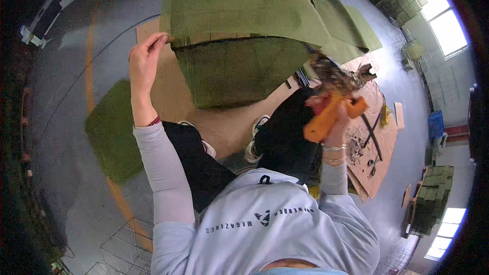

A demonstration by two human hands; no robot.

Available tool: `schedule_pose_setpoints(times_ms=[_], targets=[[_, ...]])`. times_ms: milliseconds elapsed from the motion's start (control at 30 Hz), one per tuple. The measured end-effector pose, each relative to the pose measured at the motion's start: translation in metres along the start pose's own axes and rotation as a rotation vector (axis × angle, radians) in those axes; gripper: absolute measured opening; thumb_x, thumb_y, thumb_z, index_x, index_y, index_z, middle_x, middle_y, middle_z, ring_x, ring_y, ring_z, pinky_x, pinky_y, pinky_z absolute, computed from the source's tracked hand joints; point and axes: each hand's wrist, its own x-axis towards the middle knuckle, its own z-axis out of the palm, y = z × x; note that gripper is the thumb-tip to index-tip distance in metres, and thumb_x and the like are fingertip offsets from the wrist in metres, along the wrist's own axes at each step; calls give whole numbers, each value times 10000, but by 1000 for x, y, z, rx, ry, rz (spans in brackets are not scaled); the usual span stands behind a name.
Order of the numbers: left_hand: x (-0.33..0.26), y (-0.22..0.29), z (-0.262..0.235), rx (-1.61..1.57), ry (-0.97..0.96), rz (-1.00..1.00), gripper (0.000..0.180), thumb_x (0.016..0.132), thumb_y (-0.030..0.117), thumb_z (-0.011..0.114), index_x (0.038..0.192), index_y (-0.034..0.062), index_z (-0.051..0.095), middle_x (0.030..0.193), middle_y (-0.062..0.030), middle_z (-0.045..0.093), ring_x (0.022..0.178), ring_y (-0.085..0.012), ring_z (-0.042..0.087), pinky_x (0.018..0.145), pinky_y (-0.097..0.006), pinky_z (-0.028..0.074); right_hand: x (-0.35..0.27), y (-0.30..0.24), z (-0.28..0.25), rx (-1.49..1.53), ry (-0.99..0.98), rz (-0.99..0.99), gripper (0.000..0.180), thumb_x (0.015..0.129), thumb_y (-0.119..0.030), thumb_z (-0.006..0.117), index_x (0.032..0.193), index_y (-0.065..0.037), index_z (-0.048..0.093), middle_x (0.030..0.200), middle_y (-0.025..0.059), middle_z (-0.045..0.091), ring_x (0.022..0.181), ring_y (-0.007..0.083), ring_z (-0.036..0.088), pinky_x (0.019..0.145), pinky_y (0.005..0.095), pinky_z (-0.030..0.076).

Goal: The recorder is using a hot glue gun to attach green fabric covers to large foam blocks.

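Observation:
A green mesh sheet (239,5) is draped in front of me, over a green mesh panel (237,74) with a dark upper edge. At the sheet's near left corner, my left hand (144,66) is closed in a pinch on its edge. My right hand (340,130) is wrapped round an orange-handled hand tool (322,123), blurred, with a worn, dirty metal head. That head is close to the sheet's right edge; I cannot tell whether they touch.
Brown cardboard (374,168) lies on the right, with dark rods (372,137) and small dark bits on it. Another green mesh piece (114,132) rests on the floor at left. A blue crate (435,124) stands far right, and wire frames (125,244) are at lower left.

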Motion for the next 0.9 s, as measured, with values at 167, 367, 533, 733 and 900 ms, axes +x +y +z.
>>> schedule_pose_setpoints(times_ms=[167, 367, 533, 733, 900], targets=[[-1, 2, 6, -9, -73, 0, 184, 864, 165, 573, 920, 5, 645, 827, -89, 672, 794, -70, 604, 692, -222, 441, -18, -46, -40, -145, 102, -192, 416, 866, -360, 520, 1120, -31, 499, 947, 120, 578, 928, 292, 580, 844, 457, 455], [-16, -5, -4, 139, -34, 234, 127, 840, 52, 562, 931, 9, 638, 951, -88, 656, 892, -165, 625, 787, -264, 466, -12, -33, -72, 8, 570, -241, 434, 897, -403, 468, 1144, -47, 497, 1021, 113, 601, 982, 260, 574, 843, 423, 475], [-17, -6, 1, 258, 2, 385, 173, 806, -12, 567, 966, 19, 627, 1020, -85, 635, 964, -227, 601, 824, -310, 466, -5, -41, -62, 53, 470, -204, 421, 890, -377, 491, 1165, -59, 471, 1098, 135, 573, 1010, 244, 565, 719, 348, 529], [-21, -4, 2, 427, 14, 473, 230, 776, -49, 561, 982, 29, 629, 1021, -84, 622, 977, -243, 585, 829, -336, 471, 0, -34, -53, 320, 424, -53, 380, 866, -262, 546, 1145, -16, 470, 1129, 158, 544, 1065, 264, 531, 663, 293, 534], [-26, -11, 3, 516, 40, 554, 274, 735, -83, 559, 977, 28, 626, 1007, -86, 615, 973, -254, 581, 819, -345, 484, 18, -44, -8, 563, 296, 6, 379, 869, -269, 533, 1136, -8, 468, 1087, 170, 565, 1030, 263, 560, 593, 246, 531]])
